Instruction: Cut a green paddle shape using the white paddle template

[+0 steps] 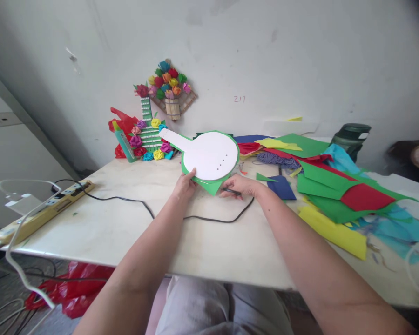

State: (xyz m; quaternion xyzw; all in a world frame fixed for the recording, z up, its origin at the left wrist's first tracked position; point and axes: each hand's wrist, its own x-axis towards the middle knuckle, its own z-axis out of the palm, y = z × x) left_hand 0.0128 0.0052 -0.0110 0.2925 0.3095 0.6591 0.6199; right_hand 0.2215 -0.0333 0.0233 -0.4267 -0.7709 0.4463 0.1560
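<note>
A white paddle-shaped cutout [210, 156], round with a long neck and a few small dark dots, is held above the table, backed by green paper [211, 187] that sticks out past its edge. My left hand [185, 185] pinches the lower left rim of both layers. At the lower right rim, my right hand [240, 185] is closed around black-handled scissors [232, 191]. The scissors' blades are mostly hidden at the green paper, whose loose corner hangs down between my hands.
A black cord [209, 218] crosses the table from a power strip [42, 214] on the left. A glue bottle [125, 142] and a flowered guitar-shaped craft [150, 123] stand at the back. Coloured paper sheets [326, 186], purple yarn [277, 159] and a dark bottle [351, 139] are on the right.
</note>
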